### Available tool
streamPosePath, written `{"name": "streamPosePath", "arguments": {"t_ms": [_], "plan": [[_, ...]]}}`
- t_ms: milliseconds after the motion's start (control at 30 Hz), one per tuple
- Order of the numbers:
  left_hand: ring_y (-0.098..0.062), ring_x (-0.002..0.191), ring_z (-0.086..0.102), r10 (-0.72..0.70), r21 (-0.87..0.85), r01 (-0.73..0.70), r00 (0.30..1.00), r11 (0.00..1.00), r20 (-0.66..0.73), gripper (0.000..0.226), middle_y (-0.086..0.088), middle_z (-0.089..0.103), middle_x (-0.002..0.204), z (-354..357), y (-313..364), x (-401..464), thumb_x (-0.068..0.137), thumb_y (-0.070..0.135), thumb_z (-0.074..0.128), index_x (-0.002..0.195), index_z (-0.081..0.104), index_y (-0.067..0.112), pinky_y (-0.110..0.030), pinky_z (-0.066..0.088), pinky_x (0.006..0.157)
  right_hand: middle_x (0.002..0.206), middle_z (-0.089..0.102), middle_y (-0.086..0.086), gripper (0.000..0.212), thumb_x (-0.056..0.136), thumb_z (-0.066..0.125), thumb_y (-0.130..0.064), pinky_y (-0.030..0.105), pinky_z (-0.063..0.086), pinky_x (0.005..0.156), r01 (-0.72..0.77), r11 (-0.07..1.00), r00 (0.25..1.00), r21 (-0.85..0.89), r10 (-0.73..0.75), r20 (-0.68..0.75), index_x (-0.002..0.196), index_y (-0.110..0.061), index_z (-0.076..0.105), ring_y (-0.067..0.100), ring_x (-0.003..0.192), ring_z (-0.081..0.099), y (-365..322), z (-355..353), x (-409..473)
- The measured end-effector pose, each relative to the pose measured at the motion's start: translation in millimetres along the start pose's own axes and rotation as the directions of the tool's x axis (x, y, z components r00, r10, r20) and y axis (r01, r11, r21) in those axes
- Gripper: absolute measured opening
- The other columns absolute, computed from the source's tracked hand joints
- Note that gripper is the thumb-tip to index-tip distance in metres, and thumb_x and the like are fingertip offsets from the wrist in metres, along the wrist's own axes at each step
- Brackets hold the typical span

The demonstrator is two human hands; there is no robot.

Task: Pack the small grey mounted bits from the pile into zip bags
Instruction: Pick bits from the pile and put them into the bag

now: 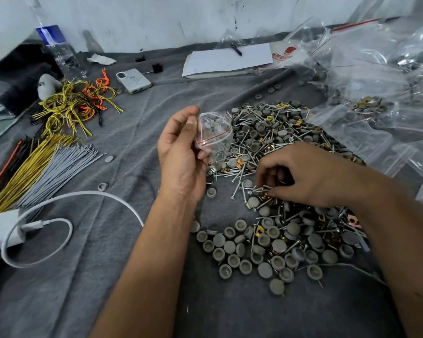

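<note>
We start at the pile (279,147) of grey caps, screws and brass clips, which spreads on the grey cloth (108,289) under and beyond our right hand (310,176) and runs on toward us past the wrist. That hand lies knuckles up on the pile with its fingers curled down among the screws; whether the fingertips already pinch a piece we cannot tell, since they are buried in the heap. Just to its left, and raised off the cloth, our left hand (181,152) pinches a small clear zip bag (214,135) with a red seal line, thumb against its upper edge; a few pieces show through the plastic.

To do this step well, we judge it best to gather one full set in the right fingers before lifting, not one piece at a time, and to keep the bag's mouth held apart and tilted toward the picking hand, close above the pile, so the travel is short and anything dropped falls back into the heap. Screws should go in head first, so the points do not snag the plastic.

Beyond the right hand lie many larger clear bags (376,93), some already holding parts. Left of the left hand sit bundles of yellow and grey ties (49,162), a white charging cable (59,215) and a phone (133,80).
</note>
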State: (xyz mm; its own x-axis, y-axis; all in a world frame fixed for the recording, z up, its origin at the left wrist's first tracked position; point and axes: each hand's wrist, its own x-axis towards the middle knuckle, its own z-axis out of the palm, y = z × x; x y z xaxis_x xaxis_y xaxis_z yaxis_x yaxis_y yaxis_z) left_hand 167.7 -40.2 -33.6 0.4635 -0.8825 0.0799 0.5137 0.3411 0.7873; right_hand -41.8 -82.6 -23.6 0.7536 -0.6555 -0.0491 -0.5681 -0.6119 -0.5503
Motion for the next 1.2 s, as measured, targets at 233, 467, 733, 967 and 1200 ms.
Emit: {"name": "streamPosePath", "arguments": {"t_ms": [233, 467, 733, 967, 1200], "plan": [[-0.002, 0.045, 0.035, 0.017, 0.034, -0.018, 0.999, 0.999, 0.035, 0.022, 0.000, 0.056, 0.068, 1, -2, -1, 0.106, -0.001, 0.045, 0.101, 0.065, 0.007, -0.014, 0.031, 0.037, 0.082, 0.071, -0.022, 0.021, 0.082, 0.085, -0.020, 0.019, 0.058, 0.076, 0.031, 0.991, 0.945, 0.133, 0.015, -0.328, 0.093, -0.036, 0.078, -0.008, 0.079, 0.069, 1, 1, 4], [-0.003, 0.044, 0.034, 0.063, 0.108, -0.071, 0.995, 0.992, 0.078, 0.023, -0.001, 0.049, 0.065, 3, -5, -3, 0.106, -0.003, 0.045, 0.099, 0.064, 0.006, -0.015, 0.032, 0.038, 0.085, 0.074, -0.017, 0.039, 0.079, 0.085, 0.001, 0.020, 0.061, 0.077, 0.079, 0.988, 0.920, 0.130, -0.022, -0.392, 0.099, -0.032, 0.077, -0.004, 0.080, 0.072, -1, 6, 6], [-0.007, 0.049, 0.036, 0.107, 0.265, -0.146, 0.982, 0.953, 0.157, 0.022, -0.005, 0.047, 0.067, 5, -8, -7, 0.106, -0.003, 0.047, 0.100, 0.065, 0.008, -0.017, 0.033, 0.040, 0.093, 0.075, -0.011, 0.037, 0.077, 0.087, -0.002, 0.015, 0.059, 0.077, 0.136, 0.966, 0.740, 0.219, 0.048, -0.671, 0.108, -0.020, 0.077, -0.001, 0.083, 0.073, -5, 3, 6], [-0.007, 0.049, 0.041, 0.109, 0.431, -0.251, 0.939, 0.867, 0.328, 0.023, 0.008, 0.054, 0.063, 8, -19, -12, 0.104, -0.002, 0.050, 0.102, 0.067, 0.014, -0.022, 0.034, 0.043, 0.090, 0.077, -0.006, 0.030, 0.078, 0.087, -0.003, 0.024, 0.062, 0.079, 0.243, 0.957, 0.694, 0.159, -0.057, -0.718, 0.105, -0.012, 0.078, 0.003, 0.084, 0.074, -16, 11, 8], [-0.006, 0.047, 0.041, 0.113, 0.393, -0.257, 0.929, 0.883, 0.352, 0.021, 0.009, 0.054, 0.062, 7, -21, -12, 0.102, 0.001, 0.051, 0.101, 0.067, 0.015, -0.020, 0.034, 0.042, 0.098, 0.077, -0.002, 0.034, 0.081, 0.081, 0.006, 0.025, 0.061, 0.086, 0.340, 0.921, 0.717, 0.191, -0.123, -0.686, 0.112, -0.007, 0.076, 0.004, 0.093, 0.075, -16, 15, 10]]}}
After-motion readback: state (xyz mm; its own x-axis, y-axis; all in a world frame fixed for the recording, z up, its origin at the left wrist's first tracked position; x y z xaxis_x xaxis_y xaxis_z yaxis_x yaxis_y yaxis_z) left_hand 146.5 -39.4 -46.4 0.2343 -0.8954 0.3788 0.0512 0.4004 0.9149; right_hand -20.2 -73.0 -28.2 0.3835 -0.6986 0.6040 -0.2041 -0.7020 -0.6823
